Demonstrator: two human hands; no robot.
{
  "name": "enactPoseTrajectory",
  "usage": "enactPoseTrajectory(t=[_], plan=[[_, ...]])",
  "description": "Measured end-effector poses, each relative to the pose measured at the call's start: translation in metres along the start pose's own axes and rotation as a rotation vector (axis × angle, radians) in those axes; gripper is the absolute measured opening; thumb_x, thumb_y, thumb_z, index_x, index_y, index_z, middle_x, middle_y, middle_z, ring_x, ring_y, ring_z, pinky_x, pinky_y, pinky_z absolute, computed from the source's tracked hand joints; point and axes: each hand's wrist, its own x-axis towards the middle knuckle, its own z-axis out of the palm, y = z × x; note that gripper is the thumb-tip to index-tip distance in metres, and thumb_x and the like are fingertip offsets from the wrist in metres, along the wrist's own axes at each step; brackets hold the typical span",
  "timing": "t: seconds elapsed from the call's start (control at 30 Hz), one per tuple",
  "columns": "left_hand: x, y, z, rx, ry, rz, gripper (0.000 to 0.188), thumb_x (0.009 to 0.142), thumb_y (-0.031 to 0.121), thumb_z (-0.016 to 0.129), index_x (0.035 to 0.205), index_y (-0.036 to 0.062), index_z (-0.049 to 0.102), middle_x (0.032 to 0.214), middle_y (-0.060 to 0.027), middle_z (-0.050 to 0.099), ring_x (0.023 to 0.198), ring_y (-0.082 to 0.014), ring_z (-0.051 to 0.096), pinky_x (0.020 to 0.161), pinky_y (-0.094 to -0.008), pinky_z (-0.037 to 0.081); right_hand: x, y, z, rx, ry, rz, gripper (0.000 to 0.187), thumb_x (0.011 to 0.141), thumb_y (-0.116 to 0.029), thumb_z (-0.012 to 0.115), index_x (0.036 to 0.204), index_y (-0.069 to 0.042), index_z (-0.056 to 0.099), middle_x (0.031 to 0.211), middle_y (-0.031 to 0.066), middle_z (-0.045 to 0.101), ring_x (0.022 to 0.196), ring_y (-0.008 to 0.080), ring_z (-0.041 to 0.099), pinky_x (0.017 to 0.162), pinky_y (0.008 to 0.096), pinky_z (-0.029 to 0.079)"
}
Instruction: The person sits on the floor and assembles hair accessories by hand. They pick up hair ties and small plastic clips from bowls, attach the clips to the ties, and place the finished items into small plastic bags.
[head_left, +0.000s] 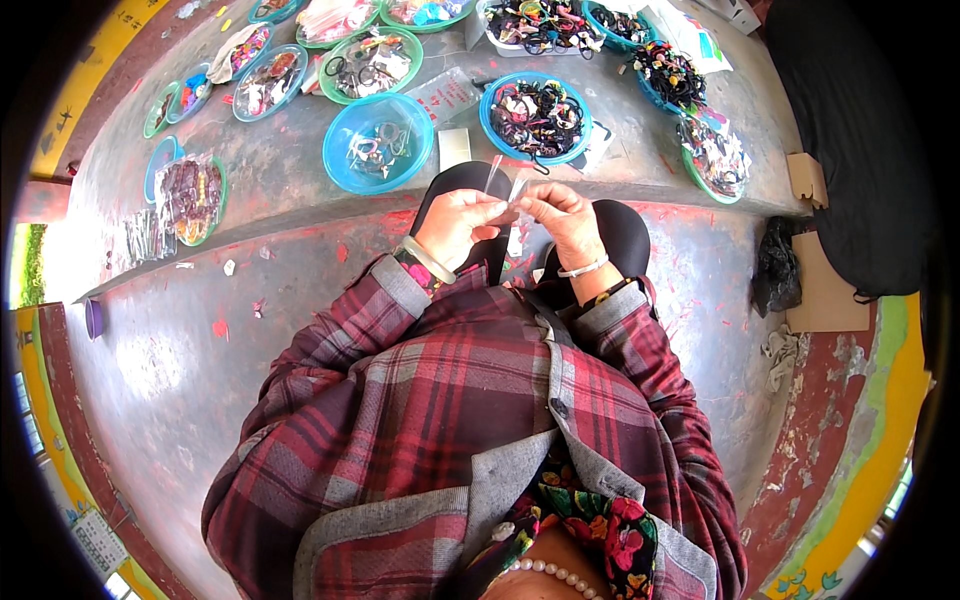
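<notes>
Above my knees, my left hand (464, 224) and my right hand (566, 221) meet, fingertips pinched close together. Between them is a small clear plastic bag (518, 184), its thin transparent edges standing up above the fingers. Both hands seem to grip it, one from each side. Whether anything lies inside the bag is too small to make out. Just beyond the hands, on the raised concrete ledge, stand a blue basket (537, 83) heaped with dark hair ties and a mostly bare light-blue basin (341, 147) holding a few pale hair ties (378, 150).
More baskets line the ledge: a green one (417, 62) with hair ties, a white tray (485, 22), and a basket of small packets (715, 158) at right. Flat plastic packets (150, 235) lie far left. A cardboard box (832, 290) and black bag (776, 265) stand right.
</notes>
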Motion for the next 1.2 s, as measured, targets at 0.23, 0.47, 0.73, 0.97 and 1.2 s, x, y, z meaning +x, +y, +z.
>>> enactPoseTrajectory(t=[0.23,0.47,0.73,0.97,1.2], plan=[[-0.005,0.005,0.006,0.338,0.093,0.098,0.014,0.085,0.007,0.055,0.094,-0.0020,0.061,0.092,-0.0086,0.065,0.081,-0.0144,0.063,0.058,-0.0220,0.050,-0.017,-0.031,0.014,-0.754,0.160,-0.715,0.029,0.067,-0.006,0.066,0.095,-0.005,0.061,0.096,0.0110,0.059,0.080,0.0237,0.058,0.066,0.0300,0.047],[-0.010,0.006,0.012,0.745,0.043,0.341,0.014,0.083,0.003,0.053,0.090,-0.0056,0.061,0.090,-0.0102,0.062,0.071,-0.0166,0.062,0.053,-0.0240,0.053,-0.018,-0.019,0.010,-0.563,0.016,-0.395,0.025,0.070,-0.006,0.065,0.094,-0.004,0.062,0.086,0.0069,0.060,0.053,0.0085,0.052,0.048,0.0217,0.042],[-0.011,0.006,0.006,1.017,-0.105,0.459,0.013,0.082,0.006,0.056,0.088,-0.0043,0.061,0.088,-0.0110,0.059,0.062,-0.0153,0.061,0.048,-0.0237,0.050,-0.016,-0.011,0.006,-0.646,-0.113,-0.326,0.007,0.072,-0.007,0.064,0.079,-0.007,0.066,0.071,0.0044,0.059,0.056,0.0124,0.054,0.052,0.0250,0.043],[-0.017,0.020,0.005,0.749,0.019,0.247,0.019,0.083,0.011,0.059,0.097,-0.0023,0.060,0.085,-0.0072,0.062,0.062,-0.0115,0.059,0.047,-0.0226,0.048,-0.011,-0.005,0.000,-0.362,-0.007,-0.134,0.008,0.077,-0.010,0.064,0.079,-0.003,0.064,0.070,0.0009,0.062,0.062,0.0080,0.056,0.056,0.0236,0.044],[-0.017,0.016,-0.004,0.184,-0.009,0.013,0.020,0.088,0.014,0.054,0.102,-0.0003,0.057,0.100,-0.0097,0.063,0.092,-0.0174,0.061,0.066,-0.0238,0.051,-0.015,-0.031,0.002,-0.067,-0.147,0.186,0.019,0.081,-0.012,0.062,0.096,-0.001,0.065,0.076,0.0028,0.065,0.051,0.0026,0.046,0.046,0.0183,0.037]])
